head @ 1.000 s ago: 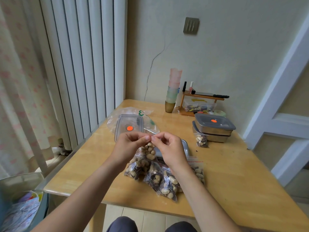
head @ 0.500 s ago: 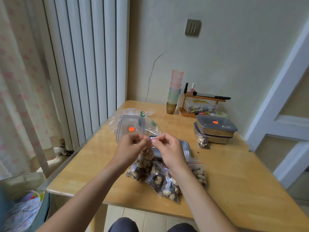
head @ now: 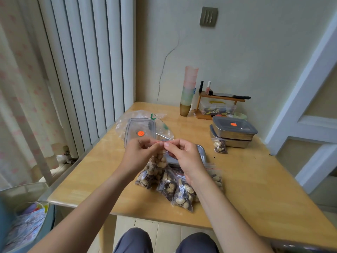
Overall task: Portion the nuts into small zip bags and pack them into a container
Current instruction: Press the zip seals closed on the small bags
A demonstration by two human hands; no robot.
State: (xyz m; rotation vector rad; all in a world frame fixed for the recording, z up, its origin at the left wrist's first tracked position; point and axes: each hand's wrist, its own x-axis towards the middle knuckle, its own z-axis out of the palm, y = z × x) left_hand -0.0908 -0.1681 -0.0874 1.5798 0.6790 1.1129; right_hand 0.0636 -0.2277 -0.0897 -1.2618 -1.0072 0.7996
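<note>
A small zip bag of nuts (head: 159, 160) hangs above the table, held by its red-striped top edge. My left hand (head: 139, 155) pinches the left end of that edge and my right hand (head: 184, 155) pinches the right end, fingertips nearly meeting. Several filled nut bags (head: 175, 189) lie on the wooden table (head: 255, 189) below my hands. An open steel container (head: 201, 152) sits just behind them, mostly hidden by my right hand. Its grey lid (head: 140, 131) with an orange dot lies on a large clear bag (head: 125, 121).
Two lidded steel containers (head: 235, 131) are stacked at the right, with one nut bag (head: 220, 146) leaning on them. Stacked plastic cups (head: 188, 90) and a small wooden rack (head: 217, 105) stand at the back wall. A bin (head: 21, 216) stands on the floor at the left.
Both hands have lifted slightly with the bag, and my fingers have shifted along its top edge. The rest of the table is unchanged.
</note>
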